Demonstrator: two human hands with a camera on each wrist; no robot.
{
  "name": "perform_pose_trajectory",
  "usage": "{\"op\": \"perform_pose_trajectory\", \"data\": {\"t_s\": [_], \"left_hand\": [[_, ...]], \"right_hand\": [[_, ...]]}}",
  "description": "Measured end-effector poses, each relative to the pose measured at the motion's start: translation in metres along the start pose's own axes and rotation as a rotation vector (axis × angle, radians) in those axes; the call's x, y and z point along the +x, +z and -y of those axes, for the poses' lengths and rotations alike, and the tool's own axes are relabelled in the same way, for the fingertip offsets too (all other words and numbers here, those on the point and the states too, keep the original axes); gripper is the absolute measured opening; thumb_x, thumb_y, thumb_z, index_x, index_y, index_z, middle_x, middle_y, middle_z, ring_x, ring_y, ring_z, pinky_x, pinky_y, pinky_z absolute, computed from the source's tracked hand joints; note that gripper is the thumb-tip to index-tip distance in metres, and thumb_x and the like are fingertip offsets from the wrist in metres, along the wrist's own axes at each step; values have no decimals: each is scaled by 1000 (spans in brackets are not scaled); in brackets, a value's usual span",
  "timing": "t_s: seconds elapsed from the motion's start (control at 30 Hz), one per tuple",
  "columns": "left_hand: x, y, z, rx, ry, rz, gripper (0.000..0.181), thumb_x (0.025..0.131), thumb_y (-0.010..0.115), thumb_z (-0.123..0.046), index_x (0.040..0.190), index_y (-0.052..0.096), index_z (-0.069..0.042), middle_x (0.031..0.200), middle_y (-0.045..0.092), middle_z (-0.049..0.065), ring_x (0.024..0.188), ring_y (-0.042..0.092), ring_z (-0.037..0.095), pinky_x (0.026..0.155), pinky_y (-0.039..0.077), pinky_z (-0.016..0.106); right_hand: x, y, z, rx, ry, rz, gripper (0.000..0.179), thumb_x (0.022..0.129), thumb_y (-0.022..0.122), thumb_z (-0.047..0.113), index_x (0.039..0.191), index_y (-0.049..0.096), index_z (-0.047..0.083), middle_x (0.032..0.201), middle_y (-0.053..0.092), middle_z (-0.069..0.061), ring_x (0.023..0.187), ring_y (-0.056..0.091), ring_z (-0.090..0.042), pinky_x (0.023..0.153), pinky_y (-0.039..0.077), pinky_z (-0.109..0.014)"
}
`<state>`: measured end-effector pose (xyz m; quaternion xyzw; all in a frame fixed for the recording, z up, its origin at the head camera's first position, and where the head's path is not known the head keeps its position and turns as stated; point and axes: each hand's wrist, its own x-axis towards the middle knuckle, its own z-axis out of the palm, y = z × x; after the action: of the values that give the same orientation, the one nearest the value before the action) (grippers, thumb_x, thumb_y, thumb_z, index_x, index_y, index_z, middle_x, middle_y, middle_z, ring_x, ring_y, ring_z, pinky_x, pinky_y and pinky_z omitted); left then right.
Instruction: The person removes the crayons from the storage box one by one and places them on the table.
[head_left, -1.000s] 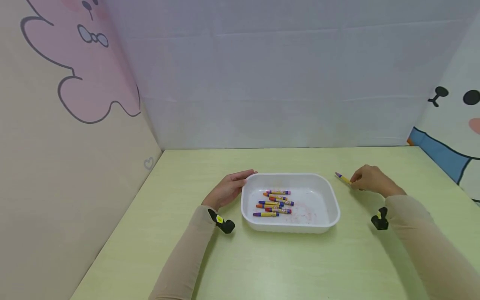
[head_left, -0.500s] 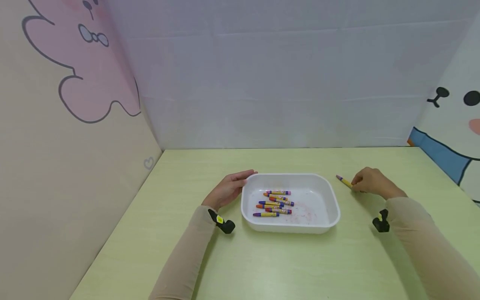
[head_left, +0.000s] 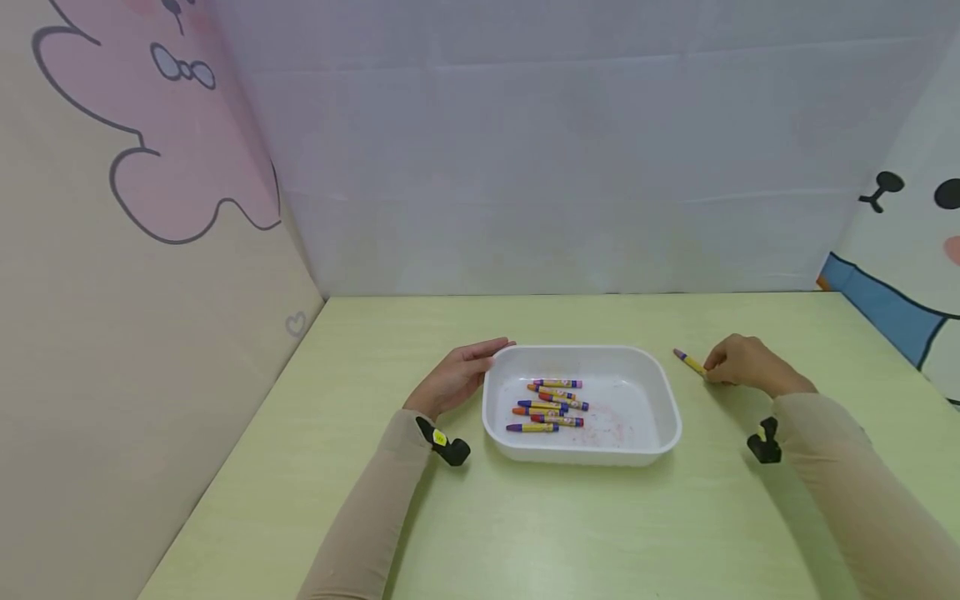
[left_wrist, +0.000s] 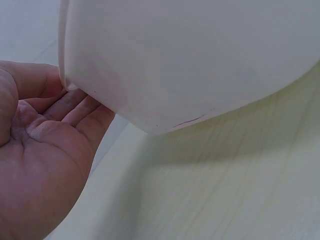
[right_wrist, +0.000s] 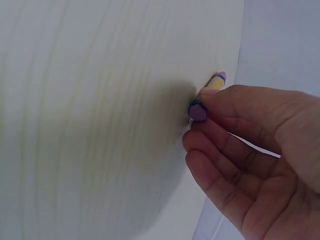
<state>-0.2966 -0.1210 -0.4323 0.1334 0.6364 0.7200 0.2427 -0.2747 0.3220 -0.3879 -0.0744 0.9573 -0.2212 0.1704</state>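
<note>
A white plastic tray (head_left: 645, 417) stands mid-table with several crayons (head_left: 553, 406) lying in its left half, in yellow wrappers with purple, red, orange, blue and pink ends. My left hand (head_left: 452, 381) holds the tray's far left corner. In the left wrist view its thumb (left_wrist: 42, 80) is at the rim and the other fingers pass behind the wall, their tips hidden. To the right of the tray, my right hand (head_left: 750, 365) pinches a purple crayon (head_left: 688, 361) in a yellow wrapper between thumb and forefinger. This crayon is low at the tabletop, its tip pointing away to the left.
The pale yellow-green table (head_left: 592, 533) ends at a whitish cloth backdrop (head_left: 562, 167). A side panel with a pink cartoon figure (head_left: 195, 158) rises on the left, and another with a blue and white figure (head_left: 885, 292) on the right.
My right hand has shifted very slightly toward me and to the right, with the purple crayon between its fingers. The left hand and tray have stayed in place.
</note>
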Motion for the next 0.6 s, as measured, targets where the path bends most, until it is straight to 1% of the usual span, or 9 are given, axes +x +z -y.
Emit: {"op": "perform_pose_trajectory", "data": {"t_s": [0.17, 0.33, 0.47, 0.6], "left_hand": [[-1, 1, -1, -9, -3, -8, 46, 101, 38, 1, 147, 36, -1, 153, 38, 13, 140, 37, 29, 115, 34, 39], [-1, 0, -1, -14, 2, -2, 46, 101, 38, 1, 147, 36, -1, 153, 37, 13, 140, 37, 28, 115, 34, 38], [-1, 0, -1, -10, 5, 4, 47, 101, 39, 1, 148, 35, -1, 153, 36, 13, 141, 36, 28, 115, 34, 38], [-2, 0, -1, -10, 0, 3, 47, 101, 38, 0, 148, 35, -1, 153, 37, 13, 141, 36, 29, 115, 33, 39]], "right_hand": [[-1, 0, 1, -2, -10, -1, 27, 87, 65, 16, 98, 68, -8, 81, 69, -8, 73, 59, -17, 62, 51, -31], [-1, -4, 2, -14, -4, -9, 30, 88, 66, 19, 101, 68, -8, 84, 69, -10, 75, 61, -18, 63, 52, -33], [-1, -8, 4, -23, -1, -20, 30, 88, 66, 20, 100, 68, -7, 85, 70, -10, 75, 62, -19, 63, 53, -34], [-2, -12, 6, -22, 4, -33, 31, 89, 65, 18, 103, 67, -9, 87, 70, -13, 76, 63, -21, 64, 55, -36]]}}
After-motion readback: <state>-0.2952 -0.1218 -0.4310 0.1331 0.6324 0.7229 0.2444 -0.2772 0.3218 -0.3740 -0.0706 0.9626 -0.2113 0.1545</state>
